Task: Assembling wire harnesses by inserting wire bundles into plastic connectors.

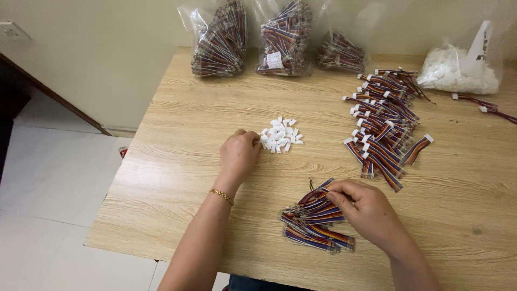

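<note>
Near the middle of the pale wooden tabletop [177, 178], left hand [238, 153] pinching into the small heap of white plastic connectors [281, 134]; toward the near edge, right hand [369, 207] gripping the bundle of rainbow-coloured ribbon wires [315, 221], steadying them.

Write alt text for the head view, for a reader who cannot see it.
On a wooden table, the left hand touches a small pile of white connectors while the right hand fingers a bundle of rainbow ribbon cables. More cables lie spread at right, bagged ones behind.
</note>
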